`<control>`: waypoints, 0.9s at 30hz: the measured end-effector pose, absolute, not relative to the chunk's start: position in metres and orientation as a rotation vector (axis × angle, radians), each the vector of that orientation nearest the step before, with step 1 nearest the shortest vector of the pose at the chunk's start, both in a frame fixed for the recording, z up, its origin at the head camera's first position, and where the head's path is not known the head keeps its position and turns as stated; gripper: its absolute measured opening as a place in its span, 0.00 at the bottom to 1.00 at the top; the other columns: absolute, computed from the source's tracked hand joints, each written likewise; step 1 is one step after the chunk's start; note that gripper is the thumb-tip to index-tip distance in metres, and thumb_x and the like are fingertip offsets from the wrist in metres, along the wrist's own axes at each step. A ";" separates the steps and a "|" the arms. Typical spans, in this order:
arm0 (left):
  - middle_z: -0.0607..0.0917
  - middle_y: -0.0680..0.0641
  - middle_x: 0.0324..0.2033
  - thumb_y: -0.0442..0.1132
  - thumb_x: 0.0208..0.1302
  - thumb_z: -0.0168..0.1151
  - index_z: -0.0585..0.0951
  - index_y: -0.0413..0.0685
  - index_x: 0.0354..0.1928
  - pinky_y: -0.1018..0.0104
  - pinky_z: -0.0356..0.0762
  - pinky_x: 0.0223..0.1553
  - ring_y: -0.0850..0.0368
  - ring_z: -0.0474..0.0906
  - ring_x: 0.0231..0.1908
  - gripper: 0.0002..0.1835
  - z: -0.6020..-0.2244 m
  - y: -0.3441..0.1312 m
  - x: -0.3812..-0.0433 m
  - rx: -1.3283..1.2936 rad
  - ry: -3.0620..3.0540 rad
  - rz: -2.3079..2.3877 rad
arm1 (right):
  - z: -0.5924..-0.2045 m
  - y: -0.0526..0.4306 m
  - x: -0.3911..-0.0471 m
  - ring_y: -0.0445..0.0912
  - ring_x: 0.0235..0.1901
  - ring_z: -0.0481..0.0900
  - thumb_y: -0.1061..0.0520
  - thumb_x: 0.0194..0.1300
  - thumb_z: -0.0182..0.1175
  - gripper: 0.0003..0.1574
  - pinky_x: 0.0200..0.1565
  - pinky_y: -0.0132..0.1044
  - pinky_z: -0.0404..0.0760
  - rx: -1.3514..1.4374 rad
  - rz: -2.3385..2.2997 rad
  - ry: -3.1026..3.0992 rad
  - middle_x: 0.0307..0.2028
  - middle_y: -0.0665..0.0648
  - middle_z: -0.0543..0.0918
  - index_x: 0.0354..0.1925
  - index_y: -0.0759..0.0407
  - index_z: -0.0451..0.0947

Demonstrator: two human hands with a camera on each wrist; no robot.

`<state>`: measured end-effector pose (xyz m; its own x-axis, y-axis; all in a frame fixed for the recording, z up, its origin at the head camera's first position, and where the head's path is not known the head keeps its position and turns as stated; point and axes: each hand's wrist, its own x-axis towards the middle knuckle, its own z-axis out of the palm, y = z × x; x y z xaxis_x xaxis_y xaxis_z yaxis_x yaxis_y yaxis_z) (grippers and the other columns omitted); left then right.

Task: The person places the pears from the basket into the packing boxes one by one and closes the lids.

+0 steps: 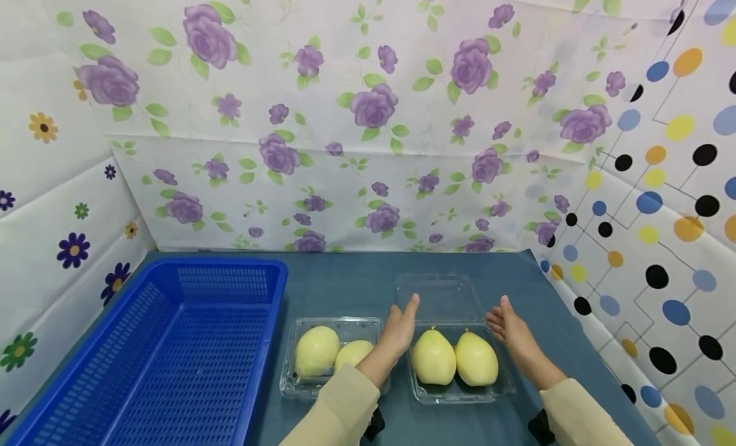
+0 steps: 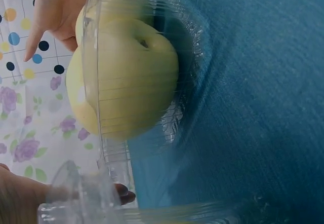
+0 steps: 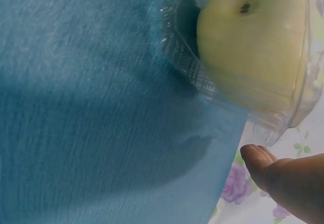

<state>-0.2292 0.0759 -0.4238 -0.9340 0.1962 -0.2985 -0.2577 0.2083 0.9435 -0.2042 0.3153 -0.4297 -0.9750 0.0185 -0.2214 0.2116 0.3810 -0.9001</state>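
Two yellow pears sit side by side in a clear plastic clamshell box, its transparent lid folded back behind it. At the box's left side is my left hand, thumb up and holding nothing. On the right side my right hand is held with straight fingers, its palm toward the box. The right wrist view shows the right hand just off the box's edge. In the left wrist view the left hand's fingertips show behind clear plastic; whether they touch it I cannot tell.
A second clear box with two yellow pears stands left of my left forearm, which partly covers it. A large blue basket occupies the table's left side. Patterned cloth walls enclose the blue-green tabletop.
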 end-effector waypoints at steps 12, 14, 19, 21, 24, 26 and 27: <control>0.45 0.27 0.71 0.71 0.66 0.35 0.40 0.29 0.72 0.34 0.45 0.66 0.29 0.43 0.70 0.53 -0.421 0.073 -0.227 -0.013 2.107 1.824 | -0.422 0.307 -0.203 0.64 0.72 0.42 0.24 0.66 0.21 0.60 0.71 0.54 0.47 0.246 -1.720 2.400 0.72 0.74 0.41 0.73 0.70 0.31; 0.45 0.28 0.71 0.70 0.66 0.35 0.41 0.29 0.72 0.35 0.44 0.67 0.29 0.42 0.70 0.53 -0.420 0.073 -0.229 -0.012 2.097 1.845 | -0.421 0.306 -0.202 0.65 0.72 0.43 0.24 0.66 0.20 0.59 0.71 0.54 0.47 0.250 -1.732 2.399 0.72 0.74 0.41 0.73 0.70 0.31; 0.47 0.28 0.71 0.70 0.66 0.32 0.44 0.28 0.71 0.36 0.43 0.68 0.30 0.42 0.70 0.52 -0.420 0.074 -0.232 -0.032 2.086 1.890 | -0.417 0.307 -0.200 0.65 0.71 0.43 0.26 0.67 0.19 0.58 0.71 0.55 0.46 0.258 -1.810 2.368 0.71 0.75 0.42 0.72 0.70 0.30; 0.48 0.28 0.71 0.71 0.66 0.31 0.45 0.28 0.71 0.36 0.44 0.68 0.31 0.43 0.70 0.52 -0.420 0.074 -0.232 -0.038 2.080 1.901 | -0.417 0.307 -0.200 0.65 0.72 0.44 0.26 0.67 0.19 0.58 0.71 0.55 0.46 0.269 -1.838 2.354 0.71 0.75 0.43 0.72 0.70 0.30; 0.49 0.29 0.71 0.72 0.65 0.30 0.46 0.29 0.72 0.36 0.45 0.67 0.31 0.45 0.70 0.53 -0.420 0.073 -0.232 -0.035 2.078 1.906 | -0.417 0.307 -0.201 0.64 0.72 0.44 0.25 0.66 0.20 0.59 0.71 0.54 0.47 0.293 -1.865 2.336 0.71 0.75 0.43 0.72 0.70 0.30; 0.50 0.29 0.71 0.72 0.65 0.30 0.46 0.29 0.72 0.36 0.46 0.67 0.31 0.46 0.70 0.53 -0.420 0.072 -0.232 -0.023 2.086 1.903 | -0.417 0.307 -0.201 0.65 0.71 0.44 0.25 0.67 0.20 0.59 0.71 0.54 0.47 0.299 -1.875 2.327 0.71 0.76 0.43 0.72 0.71 0.31; 0.50 0.29 0.70 0.72 0.65 0.30 0.47 0.29 0.71 0.36 0.47 0.67 0.31 0.47 0.70 0.53 -0.420 0.072 -0.232 -0.018 2.093 1.898 | -0.417 0.308 -0.202 0.65 0.71 0.44 0.25 0.67 0.20 0.59 0.70 0.55 0.47 0.302 -1.883 2.320 0.71 0.76 0.43 0.72 0.71 0.31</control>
